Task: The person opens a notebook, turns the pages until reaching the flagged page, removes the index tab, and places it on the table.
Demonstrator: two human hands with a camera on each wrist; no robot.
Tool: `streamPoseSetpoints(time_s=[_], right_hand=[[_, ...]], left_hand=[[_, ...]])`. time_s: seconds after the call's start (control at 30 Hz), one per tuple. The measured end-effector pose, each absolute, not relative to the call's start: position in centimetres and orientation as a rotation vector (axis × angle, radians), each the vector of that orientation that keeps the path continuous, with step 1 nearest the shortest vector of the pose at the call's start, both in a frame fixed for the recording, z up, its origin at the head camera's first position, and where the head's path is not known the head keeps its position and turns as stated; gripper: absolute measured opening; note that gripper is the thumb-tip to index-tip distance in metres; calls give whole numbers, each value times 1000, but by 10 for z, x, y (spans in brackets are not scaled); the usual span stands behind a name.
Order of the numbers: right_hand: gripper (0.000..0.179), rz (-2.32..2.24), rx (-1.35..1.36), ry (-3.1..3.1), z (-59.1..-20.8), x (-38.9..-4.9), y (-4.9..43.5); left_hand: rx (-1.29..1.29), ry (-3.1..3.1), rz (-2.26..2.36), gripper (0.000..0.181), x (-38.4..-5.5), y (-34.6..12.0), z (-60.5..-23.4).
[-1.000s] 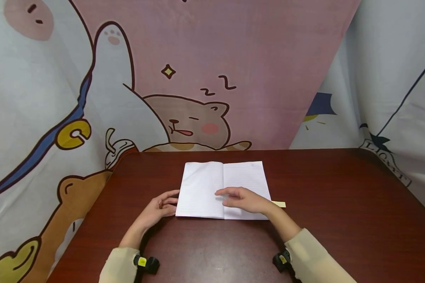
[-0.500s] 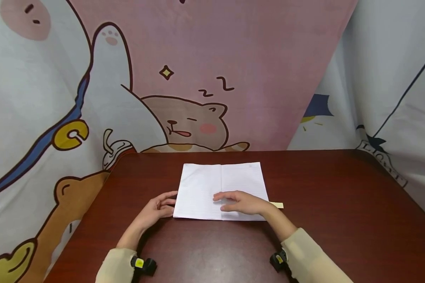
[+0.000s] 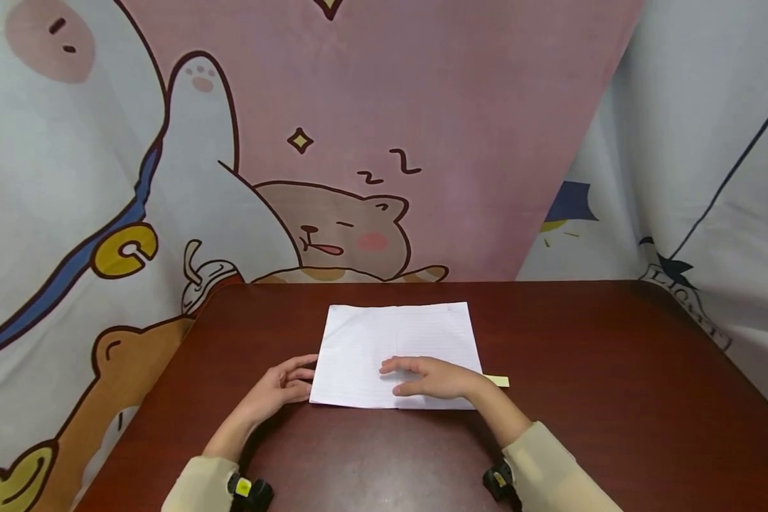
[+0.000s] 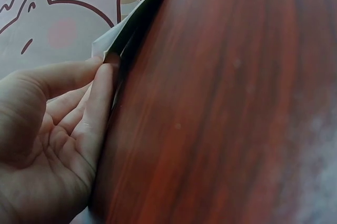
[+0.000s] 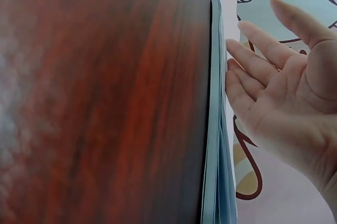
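We count one notebook (image 3: 352, 348), and it lies open, with two white lined pages showing. We see one yellow paper strip (image 3: 497, 381) poking out from its right side, close to the right wrist. The notebook lies flat on the brown wood surface (image 3: 582, 355), near the far edge, closer to the far left corner than to the far right one, and well apart from both.

We see two hands. The left grip (image 3: 278, 391) is at the notebook's left edge, by its near left corner, and it pinches that edge between thumb and finger. The right grip (image 3: 432, 378) is let go, with loose fingers that hold nothing. The notebook is under it, and the fingertips reach across the middle fold. We cannot tell if they touch the paper.

We count two cream sleeves (image 3: 557, 469) and two black wrist cameras (image 3: 249, 492), one of each on each arm. Behind the far edge of the surface, we see a cartoon cloth (image 3: 486, 142) with one sleepy brown animal (image 3: 352, 231), two stars (image 3: 300, 141) and one yellow bell (image 3: 112, 259).
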State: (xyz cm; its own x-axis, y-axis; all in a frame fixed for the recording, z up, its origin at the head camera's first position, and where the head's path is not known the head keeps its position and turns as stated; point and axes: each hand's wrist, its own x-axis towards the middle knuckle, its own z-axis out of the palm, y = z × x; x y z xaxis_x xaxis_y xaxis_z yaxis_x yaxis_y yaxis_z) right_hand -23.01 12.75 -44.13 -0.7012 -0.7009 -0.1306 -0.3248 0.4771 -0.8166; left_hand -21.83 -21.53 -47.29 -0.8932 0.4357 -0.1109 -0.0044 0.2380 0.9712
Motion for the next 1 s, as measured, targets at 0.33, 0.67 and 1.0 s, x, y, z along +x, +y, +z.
streamPoseSetpoints(time_s=[0.33, 0.67, 1.0], right_hand=[[42, -1231, -875, 2298, -443, -230, 137], [34, -1367, -720, 2547, -441, -239, 166], [34, -1324, -387, 2756, -437, -238, 198]], left_hand=[[403, 2172, 1678, 59, -219, -215, -475], [393, 2185, 1682, 58, -221, -215, -473], [386, 2169, 1690, 59, -222, -215, -474]])
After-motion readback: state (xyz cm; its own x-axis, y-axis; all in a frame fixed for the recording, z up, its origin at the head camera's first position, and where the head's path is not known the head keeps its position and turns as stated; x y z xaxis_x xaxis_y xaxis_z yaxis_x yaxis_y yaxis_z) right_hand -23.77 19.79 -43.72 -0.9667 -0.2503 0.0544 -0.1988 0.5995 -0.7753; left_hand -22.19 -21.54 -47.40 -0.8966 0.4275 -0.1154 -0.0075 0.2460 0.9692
